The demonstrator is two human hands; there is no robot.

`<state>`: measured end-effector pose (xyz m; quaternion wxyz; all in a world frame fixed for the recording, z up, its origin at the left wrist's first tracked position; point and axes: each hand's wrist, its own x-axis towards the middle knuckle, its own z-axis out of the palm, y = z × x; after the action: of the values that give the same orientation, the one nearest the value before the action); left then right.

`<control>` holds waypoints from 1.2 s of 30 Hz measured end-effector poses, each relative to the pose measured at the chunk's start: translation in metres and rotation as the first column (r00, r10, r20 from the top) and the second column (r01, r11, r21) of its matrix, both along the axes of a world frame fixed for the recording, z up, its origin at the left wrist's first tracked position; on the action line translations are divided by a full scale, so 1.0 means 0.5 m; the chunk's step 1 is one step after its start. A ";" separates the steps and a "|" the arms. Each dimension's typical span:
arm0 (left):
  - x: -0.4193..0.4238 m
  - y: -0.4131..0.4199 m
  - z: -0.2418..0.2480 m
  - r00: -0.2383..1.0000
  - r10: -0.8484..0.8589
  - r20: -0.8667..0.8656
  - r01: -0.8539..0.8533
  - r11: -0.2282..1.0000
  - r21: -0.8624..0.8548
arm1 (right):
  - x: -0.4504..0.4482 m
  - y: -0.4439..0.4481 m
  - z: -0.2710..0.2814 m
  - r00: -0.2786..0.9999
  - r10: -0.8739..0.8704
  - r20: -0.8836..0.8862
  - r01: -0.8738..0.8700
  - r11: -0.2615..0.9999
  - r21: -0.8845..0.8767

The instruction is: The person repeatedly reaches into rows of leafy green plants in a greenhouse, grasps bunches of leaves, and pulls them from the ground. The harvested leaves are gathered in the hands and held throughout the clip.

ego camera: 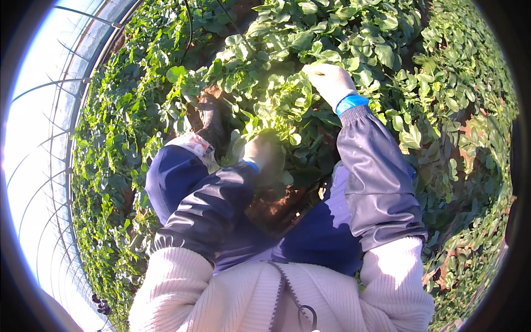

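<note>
Leafy green plants (282,99) grow thickly before me. My left hand (260,148), in a pale glove with a blue cuff, reaches low into the foliage; leaves and blur hide its fingers, so its hold cannot be told. Farther forward and to the right, my right hand (330,81), in a pale glove with a blue cuff, touches the leaves at the upper edge of the same clump. Its fingers are bent together, and whether a leaf is pinched between them is unclear. Dark sleeve covers (373,166) reach over both forearms.
My bent knees (172,176) flank the clump, with brown soil (276,207) between my legs. A boot (210,116) stands on soil at the left. Clear plastic sheeting on curved hoops (49,137) runs along the left. Dark thin lines (188,25) cross the plants at the top.
</note>
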<state>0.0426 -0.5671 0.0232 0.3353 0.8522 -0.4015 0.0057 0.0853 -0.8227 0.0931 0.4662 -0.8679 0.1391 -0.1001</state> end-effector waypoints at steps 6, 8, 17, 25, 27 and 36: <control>-0.027 -0.046 0.018 0.717 0.526 -0.458 -0.488 0.847 0.209 | 0.001 0.004 0.002 0.995 0.023 -0.092 -0.025 0.999 -0.020; -0.045 -0.059 0.049 0.488 0.485 -0.726 -0.547 0.818 0.179 | 0.002 0.005 -0.004 0.998 0.029 -0.063 -0.031 0.999 -0.020; 0.009 -0.059 0.103 0.932 0.351 -0.086 -0.225 0.750 0.622 | 0.007 0.007 -0.021 0.991 0.108 -0.085 -0.122 0.974 -0.188; 0.016 -0.064 0.069 0.927 0.376 -0.008 -0.264 0.666 0.698 | 0.000 0.013 -0.001 0.983 0.088 -0.162 -0.113 0.982 -0.153; 0.019 -0.072 0.073 0.896 0.443 -0.042 -0.274 0.624 0.732 | 0.000 0.013 0.001 0.975 0.097 -0.200 -0.117 0.989 -0.089; 0.015 -0.105 0.146 0.925 0.347 -0.154 -0.016 0.440 0.898 | -0.001 0.014 0.003 0.981 0.075 -0.177 -0.098 0.987 -0.125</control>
<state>0.0502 -0.6197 0.0962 -0.0983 0.9284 -0.1912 -0.3031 0.0847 -0.8158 0.0945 0.3975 -0.9077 0.1338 -0.0134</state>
